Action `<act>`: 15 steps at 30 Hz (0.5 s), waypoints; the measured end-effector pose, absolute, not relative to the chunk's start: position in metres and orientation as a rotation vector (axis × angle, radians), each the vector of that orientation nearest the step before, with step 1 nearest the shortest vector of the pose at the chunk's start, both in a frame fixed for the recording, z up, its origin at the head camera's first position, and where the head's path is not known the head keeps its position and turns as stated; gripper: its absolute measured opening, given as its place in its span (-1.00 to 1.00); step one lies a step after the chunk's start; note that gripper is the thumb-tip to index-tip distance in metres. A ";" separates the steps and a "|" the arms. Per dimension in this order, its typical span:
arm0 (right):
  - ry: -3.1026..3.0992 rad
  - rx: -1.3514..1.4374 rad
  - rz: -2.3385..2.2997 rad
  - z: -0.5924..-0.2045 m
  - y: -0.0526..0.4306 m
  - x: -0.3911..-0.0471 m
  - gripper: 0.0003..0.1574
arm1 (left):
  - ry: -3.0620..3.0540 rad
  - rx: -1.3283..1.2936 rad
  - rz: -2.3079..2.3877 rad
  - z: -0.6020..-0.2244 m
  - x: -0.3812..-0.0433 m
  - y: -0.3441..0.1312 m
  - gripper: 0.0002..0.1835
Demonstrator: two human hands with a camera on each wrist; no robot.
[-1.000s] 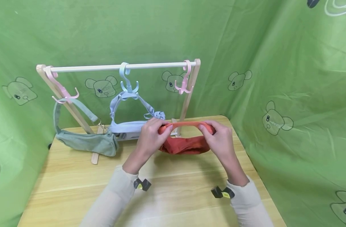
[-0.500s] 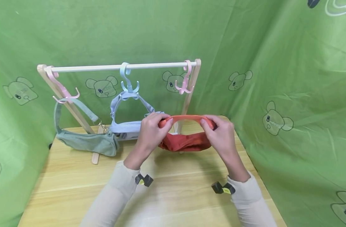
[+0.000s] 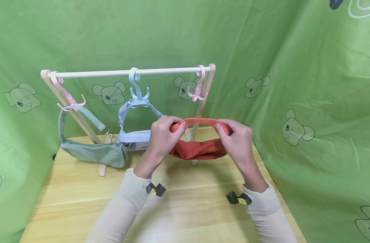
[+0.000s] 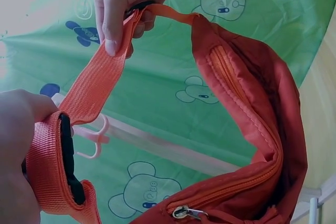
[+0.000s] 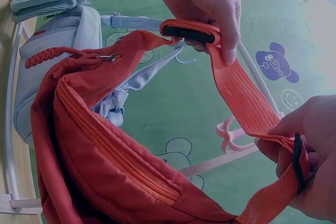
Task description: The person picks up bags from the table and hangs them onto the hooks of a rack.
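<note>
My left hand (image 3: 163, 136) and right hand (image 3: 237, 140) pinch the orange webbing strap (image 3: 201, 120) of a red waist bag (image 3: 200, 150), thumbs on the near side. Between them the strap arches in a short span, and the bag sags below, above the table. A black strap buckle (image 5: 193, 34) sits at the left hand, and another black buckle (image 5: 298, 161) at the right. The bag's orange zipper (image 4: 231, 182) looks closed. Beyond the hands, a pink hook (image 3: 198, 91) hangs bare at the right end of the rack rail (image 3: 166, 71).
A green bag (image 3: 93, 153) hangs from the left pink hook (image 3: 70, 99). From the middle blue hook (image 3: 138, 87) hangs a light blue bag (image 3: 136, 136), partly behind my left hand. The wooden table (image 3: 178, 209) is bounded by green cloth (image 3: 294, 84) behind and at both sides.
Both hands have lifted the red waist bag and shifted it slightly away from me, toward the rack. The strap between them now bows higher. The hung bags stay put.
</note>
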State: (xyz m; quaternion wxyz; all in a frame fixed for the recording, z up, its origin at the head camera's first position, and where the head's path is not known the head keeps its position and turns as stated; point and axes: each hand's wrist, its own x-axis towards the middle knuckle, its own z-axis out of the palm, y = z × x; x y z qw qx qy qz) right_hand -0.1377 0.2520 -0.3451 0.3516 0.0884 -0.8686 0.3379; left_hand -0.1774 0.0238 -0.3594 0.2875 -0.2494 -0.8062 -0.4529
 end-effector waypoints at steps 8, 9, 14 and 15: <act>-2.245 0.241 0.870 -0.337 0.250 -0.140 -0.83 | -2.133 -0.665 -1.217 -0.352 -0.180 0.025 -0.88; -2.241 0.241 0.872 -0.336 0.250 -0.141 -0.83 | -2.136 -0.665 -1.217 -0.351 -0.180 0.025 -0.87; -2.226 0.233 0.855 -0.332 0.247 -0.144 -0.80 | -2.136 -0.664 -1.222 -0.348 -0.182 0.027 -0.87; -2.224 0.231 0.852 -0.331 0.247 -0.144 -0.80 | -2.133 -0.664 -1.220 -0.347 -0.182 0.028 -0.87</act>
